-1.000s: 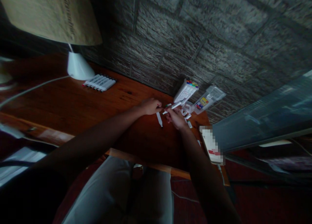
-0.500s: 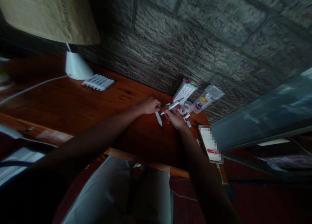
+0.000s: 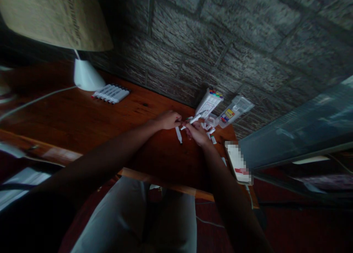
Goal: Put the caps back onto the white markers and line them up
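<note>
My left hand [image 3: 170, 119] is closed, with its fingers curled close to my right hand over the tabletop. Just below those fingers a white marker [image 3: 179, 134] with a dark end points down toward me; the fingers seem to grip its upper end. My right hand [image 3: 196, 132] is closed around another white marker [image 3: 195, 118], which slants up to the right. Several short white pieces [image 3: 211, 130], like marker caps, lie beside my right hand. Behind it stands a clear case [image 3: 206, 105] packed with markers showing coloured ends.
An empty-looking clear case [image 3: 234, 109] with a yellow label stands by the stone wall [image 3: 184, 43]. Several markers [image 3: 111, 93] lie in a row near the lamp base [image 3: 87, 76]. A white box [image 3: 237, 163] sits at the right edge of the wooden table [image 3: 143, 117].
The dark end of the lower marker has swung slightly left. Both hands keep nearly the same place, and the marker in my right hand has shifted only a little.
</note>
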Demonstrator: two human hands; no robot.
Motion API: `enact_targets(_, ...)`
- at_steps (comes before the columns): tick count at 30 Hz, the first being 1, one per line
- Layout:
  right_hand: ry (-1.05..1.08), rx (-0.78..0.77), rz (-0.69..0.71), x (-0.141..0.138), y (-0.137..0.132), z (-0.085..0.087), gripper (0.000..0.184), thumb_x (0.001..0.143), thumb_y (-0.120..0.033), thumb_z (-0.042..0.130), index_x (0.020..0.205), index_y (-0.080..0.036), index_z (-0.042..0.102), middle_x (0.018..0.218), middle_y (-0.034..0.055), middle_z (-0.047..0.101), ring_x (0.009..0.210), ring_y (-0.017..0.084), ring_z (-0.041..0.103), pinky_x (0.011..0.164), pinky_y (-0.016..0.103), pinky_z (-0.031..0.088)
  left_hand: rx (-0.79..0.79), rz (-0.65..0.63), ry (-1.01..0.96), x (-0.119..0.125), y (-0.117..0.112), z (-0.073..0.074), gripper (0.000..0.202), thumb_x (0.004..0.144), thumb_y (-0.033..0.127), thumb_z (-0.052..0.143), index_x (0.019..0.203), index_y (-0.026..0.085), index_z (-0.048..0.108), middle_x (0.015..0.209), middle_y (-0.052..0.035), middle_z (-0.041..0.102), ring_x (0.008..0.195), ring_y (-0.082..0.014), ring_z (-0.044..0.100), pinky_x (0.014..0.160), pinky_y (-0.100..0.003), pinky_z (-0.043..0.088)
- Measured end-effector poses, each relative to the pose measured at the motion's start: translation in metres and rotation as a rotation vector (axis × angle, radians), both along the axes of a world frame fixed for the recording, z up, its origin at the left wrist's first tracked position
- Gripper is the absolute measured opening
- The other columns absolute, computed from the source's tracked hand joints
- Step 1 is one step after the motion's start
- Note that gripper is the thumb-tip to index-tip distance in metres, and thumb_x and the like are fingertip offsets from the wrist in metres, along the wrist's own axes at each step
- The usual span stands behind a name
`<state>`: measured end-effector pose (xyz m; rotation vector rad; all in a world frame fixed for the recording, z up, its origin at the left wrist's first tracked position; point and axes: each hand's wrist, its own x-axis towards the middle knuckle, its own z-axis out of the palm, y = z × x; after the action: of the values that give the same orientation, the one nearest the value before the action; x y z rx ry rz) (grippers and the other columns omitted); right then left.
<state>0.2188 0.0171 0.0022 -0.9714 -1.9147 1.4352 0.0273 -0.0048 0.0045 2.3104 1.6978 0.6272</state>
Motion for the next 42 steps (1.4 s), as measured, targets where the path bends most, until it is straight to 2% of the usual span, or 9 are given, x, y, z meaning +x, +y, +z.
enact_targets(5, -0.101, 0.025, -0.003, 0.001, 0.001, -0.001, 0.022, 0.083, -0.044, 0.06, 0.077, -0.023, 0.061, 0.048, -0.0093, 0.039, 0.039, 0.008, 0.035, 0.038, 0.022, 0.03, 0.029, 0.014, -0.066, 0.002, -0.001, -0.001, 0.028, 0.095, 0.036, 0.056, 0.084, 0.019, 0.075, 0.078, -0.006, 0.073, 0.072, -0.0181, 0.064, 0.064, -0.028, 0.036)
enact_targets(10, -0.072, -0.004, 0.078, 0.002, -0.005, 0.008, 0.024, 0.082, -0.041, 0.058, 0.092, -0.022, 0.069, 0.07, -0.005, 0.056, 0.045, 0.005, 0.038, 0.042, 0.021, 0.03, 0.148, 0.093, -0.356, 0.006, -0.004, 0.006, 0.048, 0.104, 0.036, 0.037, 0.082, 0.017, 0.075, 0.077, -0.0067, 0.073, 0.076, -0.0174, 0.066, 0.073, -0.027, 0.043)
enact_targets(14, -0.08, -0.011, 0.131, 0.004, -0.009, 0.015, 0.023, 0.081, -0.038, 0.062, 0.095, -0.022, 0.071, 0.074, -0.0042, 0.054, 0.05, 0.006, 0.04, 0.043, 0.018, 0.031, 0.049, -0.046, -0.672, 0.01, -0.008, 0.012, 0.054, 0.105, 0.041, 0.033, 0.077, 0.016, 0.072, 0.056, -0.0008, 0.06, 0.058, -0.0126, 0.058, 0.063, -0.024, 0.042)
enact_targets(19, -0.092, -0.001, 0.214, 0.0, -0.015, 0.02, 0.024, 0.082, -0.042, 0.068, 0.09, -0.02, 0.072, 0.066, -0.0053, 0.051, 0.05, 0.005, 0.036, 0.043, 0.018, 0.031, -0.099, -0.222, -0.917, 0.02, -0.014, 0.014, 0.038, 0.088, 0.044, 0.066, 0.062, 0.017, 0.059, 0.05, 0.0036, 0.051, 0.047, -0.0082, 0.044, 0.05, -0.022, 0.034)
enact_targets(22, -0.021, -0.015, 0.176, -0.001, -0.015, 0.025, 0.034, 0.081, -0.052, 0.072, 0.092, -0.02, 0.072, 0.06, -0.0077, 0.045, 0.048, 0.006, 0.034, 0.043, 0.019, 0.03, -0.106, -0.097, -1.117, 0.022, -0.011, 0.018, 0.033, 0.081, 0.04, 0.072, 0.062, 0.016, 0.059, 0.054, 0.0036, 0.052, 0.048, -0.0072, 0.044, 0.048, -0.021, 0.031)
enact_targets(25, 0.106, -0.001, -0.019, 0.007, -0.007, 0.032, 0.044, 0.08, -0.059, 0.069, 0.1, -0.02, 0.074, 0.054, -0.0097, 0.039, 0.046, 0.007, 0.032, 0.045, 0.02, 0.033, -0.109, 0.114, -1.323, 0.016, -0.006, 0.023, 0.035, 0.085, 0.042, 0.066, 0.063, 0.016, 0.058, 0.051, 0.0046, 0.046, 0.043, -0.0067, 0.038, 0.044, -0.021, 0.026)
enact_targets(32, -0.045, 0.32, -0.652, 0.041, 0.027, 0.029, 0.04, 0.08, -0.049, 0.062, 0.091, -0.014, 0.076, 0.074, 0.0056, 0.072, 0.063, 0.017, 0.061, 0.06, 0.029, 0.047, -0.09, 0.457, -1.442, -0.006, 0.009, 0.016, 0.036, 0.089, 0.035, 0.059, 0.059, 0.018, 0.051, 0.048, 0.0036, 0.044, 0.041, -0.0078, 0.038, 0.04, -0.019, 0.025)
enact_targets(36, -0.221, 0.513, -0.645, 0.039, 0.026, 0.024, 0.033, 0.084, -0.04, 0.059, 0.093, -0.015, 0.078, 0.085, 0.0098, 0.079, 0.077, 0.022, 0.071, 0.074, 0.033, 0.052, -0.104, 0.519, -1.387, -0.007, 0.011, 0.012, 0.037, 0.088, 0.034, 0.062, 0.057, 0.018, 0.049, 0.047, 0.0036, 0.045, 0.041, -0.0079, 0.04, 0.041, -0.019, 0.028)
enact_targets(42, -0.373, 0.552, -0.406, 0.024, 0.018, 0.016, 0.023, 0.086, -0.034, 0.065, 0.097, -0.019, 0.079, 0.087, 0.0069, 0.079, 0.074, 0.02, 0.071, 0.074, 0.032, 0.055, -0.136, 0.442, -1.322, -0.001, 0.005, 0.017, 0.039, 0.092, 0.032, 0.06, 0.057, 0.018, 0.049, 0.045, 0.0046, 0.043, 0.04, -0.0068, 0.036, 0.042, -0.019, 0.026)
